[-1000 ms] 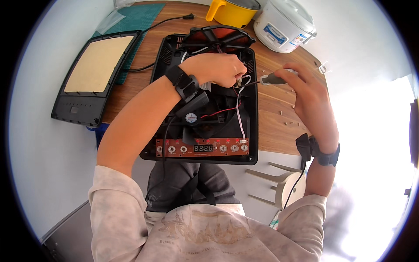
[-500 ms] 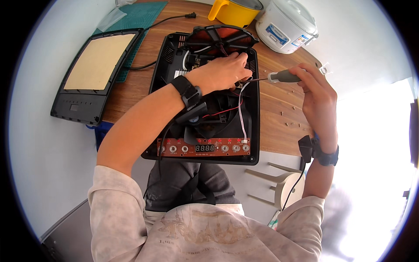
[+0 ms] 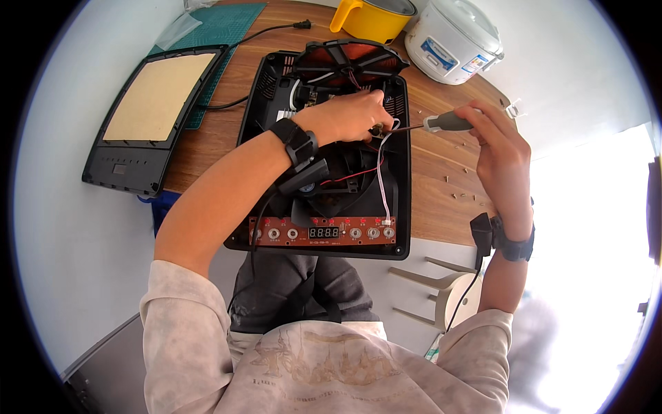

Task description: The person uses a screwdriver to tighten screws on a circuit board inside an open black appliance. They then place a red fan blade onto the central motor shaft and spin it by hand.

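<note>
An opened black appliance housing [image 3: 405, 200] holds a red circuit board [image 3: 331, 241] with a dark display along its front, black fan parts, thin wires and a white ribbon cable [image 3: 382, 179]. My left hand [image 3: 345, 117] is bent into its back right part, fingers closed at a small board [image 3: 377, 129]; what they hold is hidden. My right hand [image 3: 500, 152] grips a grey-handled screwdriver [image 3: 445, 121], its shaft reaching left to the spot beside my left fingertips. Behind my hands, a round black part with a copper coil [image 3: 365, 52] leans at the housing's back.
A black cover with a beige panel [image 3: 152, 96] and a green mat [image 3: 227, 21] lie left on the wooden table [image 3: 434, 186]. A black power cord [image 3: 272, 29], yellow pot [image 3: 372, 21] and white rice cooker [image 3: 448, 41] are behind. Small screws lie right; a chair [image 3: 455, 297] stands below.
Since a second ago my left hand has shifted slightly right within the housing. My right hand and the screwdriver have moved a little to the right. The housing has shifted very slightly.
</note>
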### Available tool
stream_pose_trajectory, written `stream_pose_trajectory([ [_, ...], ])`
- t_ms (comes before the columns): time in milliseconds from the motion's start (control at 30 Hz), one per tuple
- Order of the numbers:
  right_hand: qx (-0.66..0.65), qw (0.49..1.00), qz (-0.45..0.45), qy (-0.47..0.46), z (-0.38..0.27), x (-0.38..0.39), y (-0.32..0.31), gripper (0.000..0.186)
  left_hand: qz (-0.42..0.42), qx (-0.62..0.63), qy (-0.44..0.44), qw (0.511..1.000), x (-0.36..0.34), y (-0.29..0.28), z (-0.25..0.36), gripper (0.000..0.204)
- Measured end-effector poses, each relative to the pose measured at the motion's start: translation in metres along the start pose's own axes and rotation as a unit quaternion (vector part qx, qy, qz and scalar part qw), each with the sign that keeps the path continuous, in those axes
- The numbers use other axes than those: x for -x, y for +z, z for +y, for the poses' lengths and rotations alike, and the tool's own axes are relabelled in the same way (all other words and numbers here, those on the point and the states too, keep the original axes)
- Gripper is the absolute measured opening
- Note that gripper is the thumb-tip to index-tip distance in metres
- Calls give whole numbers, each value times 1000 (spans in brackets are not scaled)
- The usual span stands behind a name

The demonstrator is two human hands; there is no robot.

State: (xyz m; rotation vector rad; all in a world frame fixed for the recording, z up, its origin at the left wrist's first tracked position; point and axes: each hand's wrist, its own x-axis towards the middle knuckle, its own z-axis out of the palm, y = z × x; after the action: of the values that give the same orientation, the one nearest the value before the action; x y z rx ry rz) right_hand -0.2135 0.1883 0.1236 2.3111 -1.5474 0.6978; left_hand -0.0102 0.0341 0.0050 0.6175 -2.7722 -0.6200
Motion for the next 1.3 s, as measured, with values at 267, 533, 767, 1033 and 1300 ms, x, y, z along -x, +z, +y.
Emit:
stream_pose_trajectory([
  [267,1,1000,-15,12,-1,0,0,46,0,-6,4,1000,0,0,0,36],
  [533,-3,1000,-18,19,-2,0,0,46,1,4,7,1000,1,-1,0,36],
  [767,6,1000,-28,-1,0,1,-1,49,8,14,20,1000,-1,3,-6,36],
  [1033,27,990,-126,-52,-16,-20,-14,54,12,22,26,999,-3,5,-8,36],
  [1300,25,982,-170,-75,-18,-50,-3,33,14,26,28,999,-3,6,-8,37],
])
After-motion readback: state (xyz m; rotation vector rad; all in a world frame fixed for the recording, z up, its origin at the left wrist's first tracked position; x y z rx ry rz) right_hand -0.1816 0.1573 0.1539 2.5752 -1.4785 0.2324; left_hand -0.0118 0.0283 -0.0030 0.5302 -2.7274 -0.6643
